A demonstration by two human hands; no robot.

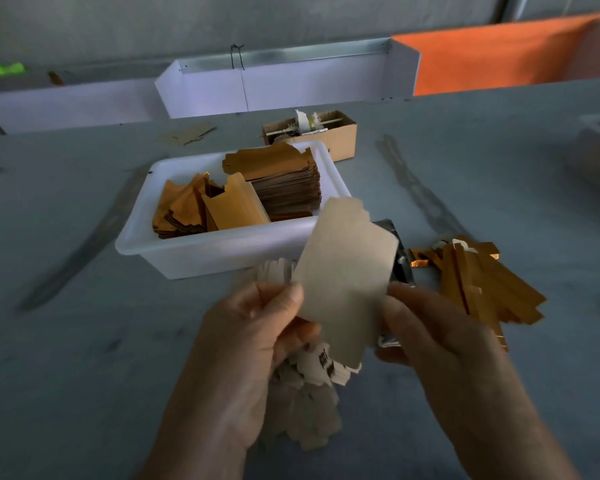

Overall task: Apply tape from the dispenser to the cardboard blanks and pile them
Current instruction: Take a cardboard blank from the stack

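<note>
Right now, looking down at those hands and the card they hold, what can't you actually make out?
- Metal tape dispenser, head view: mostly hidden behind the raised pale cardboard blank.
- Tape: none can be made out on that blank.
- Right hand: its fingers are hidden behind the blank.
- Bunch of pale blanks in the left hand: blurred, their print unreadable.
- Small brown cardboard box: its contents are too small to name.
</note>
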